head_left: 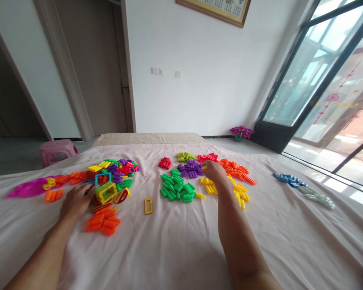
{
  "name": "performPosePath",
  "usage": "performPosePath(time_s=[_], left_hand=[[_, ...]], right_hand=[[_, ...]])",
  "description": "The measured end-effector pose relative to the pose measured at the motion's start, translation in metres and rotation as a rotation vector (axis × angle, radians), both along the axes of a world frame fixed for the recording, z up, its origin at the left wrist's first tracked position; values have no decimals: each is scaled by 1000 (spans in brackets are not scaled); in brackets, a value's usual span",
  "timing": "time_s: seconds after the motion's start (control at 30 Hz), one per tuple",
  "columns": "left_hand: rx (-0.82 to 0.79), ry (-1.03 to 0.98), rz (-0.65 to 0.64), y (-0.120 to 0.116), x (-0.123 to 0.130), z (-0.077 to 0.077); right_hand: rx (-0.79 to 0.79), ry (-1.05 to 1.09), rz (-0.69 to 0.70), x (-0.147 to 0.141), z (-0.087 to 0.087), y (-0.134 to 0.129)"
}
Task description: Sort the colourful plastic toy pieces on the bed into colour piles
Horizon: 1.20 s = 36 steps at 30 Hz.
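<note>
My left hand [78, 198] is at the near left side of a mixed heap, its fingers curled and partly hidden; what they hold, if anything, cannot be made out. Beside the fingers are a stack of yellow square frames [106, 192] and a blue square frame [103, 177]. My right hand [214, 172] is closed over the sorted piles, with a small yellow tube block [203, 166] at its fingertips. Around it lie purple tube blocks [190, 168], yellow tube blocks [241, 193], orange tube blocks [234, 169] and red tube blocks [207, 158]. Green tube blocks [177, 186] lie nearer me.
A yellow rectangular frame [148, 206] lies alone mid-table. Orange blocks [103, 221] sit near my left forearm, a magenta tray [30, 188] farther left. Blue pieces [290, 180] and clear pieces [319, 198] lie far right. A pink stool [58, 152] stands beyond the cloth-covered table [175, 249].
</note>
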<state>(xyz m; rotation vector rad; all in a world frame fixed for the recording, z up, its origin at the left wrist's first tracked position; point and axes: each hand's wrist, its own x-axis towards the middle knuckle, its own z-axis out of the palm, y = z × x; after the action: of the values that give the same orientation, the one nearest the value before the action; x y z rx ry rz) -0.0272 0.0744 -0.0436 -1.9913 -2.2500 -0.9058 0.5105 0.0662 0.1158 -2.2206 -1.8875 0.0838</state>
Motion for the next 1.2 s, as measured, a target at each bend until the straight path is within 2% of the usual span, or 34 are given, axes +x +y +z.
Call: performPosePath(time_s=[0.13, 0.2, 0.27, 0.37, 0.47, 0.6, 0.73, 0.87, 1.0, 1.1, 1.2], left_hand=[[3, -5, -5, -1, 0, -1], [0, -11, 2, 0, 0, -1], [-2, -17, 13, 0, 0, -2], [-1, -23, 31, -2, 3, 0], [6, -32, 48, -4, 7, 4], [11, -28, 55, -5, 10, 6], [10, -20, 55, -6, 11, 6], [7, -13, 78, -8, 14, 8], [9, -6, 82, -8, 15, 9], [13, -13, 70, -7, 13, 8], [6, -12, 54, -5, 8, 4]], right_hand=[[-17, -17, -157, 35, 3, -7], [33, -46, -213, 41, 7, -10], [87, -44, -187, 36, 13, -12], [160, 20, 6, 3, 19, -13], [232, 86, 335, -53, 16, -18], [244, 209, 813, -131, -9, -40], [167, 249, 1127, -183, -43, -70], [158, 199, 1273, -214, -69, -92], [169, 129, 1369, -229, -88, -100], [196, 46, 1351, -232, -96, -99], [227, -8, 1266, -230, -99, -94]])
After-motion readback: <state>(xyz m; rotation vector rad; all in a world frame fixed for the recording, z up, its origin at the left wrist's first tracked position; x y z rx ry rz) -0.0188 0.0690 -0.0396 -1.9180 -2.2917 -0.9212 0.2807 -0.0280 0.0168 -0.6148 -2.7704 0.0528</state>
